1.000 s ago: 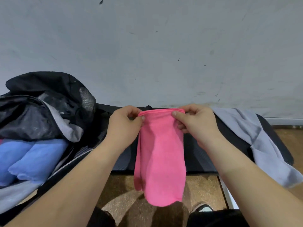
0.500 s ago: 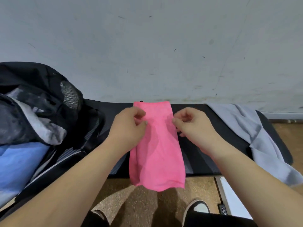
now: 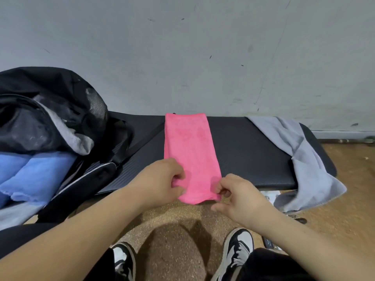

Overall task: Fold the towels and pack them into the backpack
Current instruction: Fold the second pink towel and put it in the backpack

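Pink towel (image 3: pixel 190 155) lay folded into a long narrow strip across the black surface (image 3: pixel 249 151). Its far end reached the back edge by the wall; its near end hung just over the front edge.

Left hand (image 3: pixel 160 181): fingers (image 3: pixel 178 177) curled, pinching the near left corner of the pink towel.
Right hand (image 3: pixel 241 197): thumb and forefinger pinching the near right corner; the other fingers loosely bent below it and holding nothing.

Backpack (image 3: pixel 50 102), black, sat open at the left end of the surface, well apart from the pink towel. Blue towel (image 3: pixel 34 171) lay folded inside its opening, with a grey cloth (image 3: pixel 67 132) just above it under the flap.

Grey towel (image 3: pixel 304 155) lay unfolded and rumpled over the right end of the surface, one part draped off the front edge toward the floor (image 3: pixel 182 220). It was not touching the pink towel.

Two black-and-white shoes (image 3: pixel 237 250) stood on the floor below the hands.
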